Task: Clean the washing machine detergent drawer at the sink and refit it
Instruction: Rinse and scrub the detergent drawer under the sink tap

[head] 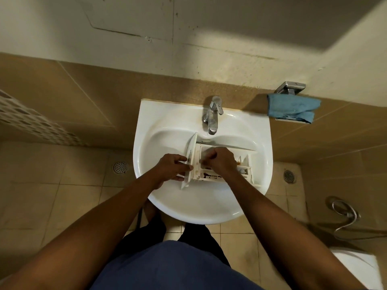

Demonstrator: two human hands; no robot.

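Below the tap, the left hand pinches the front panel of the detergent drawer, which lies in the sink. The right hand has its fingers curled inside a compartment; whether they hold anything is hidden. Hard scrubbing could twist the drawer out of that pinch.

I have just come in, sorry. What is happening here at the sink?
A person stands at the sink and works on a white detergent drawer that lies in the basin below the tap. The left hand holds the drawer by its front panel. The right hand, fingers curled, is inside a compartment; whether it holds anything is hidden. Brown dirt shows in the drawer. A blue cloth hangs on the wall to the right.
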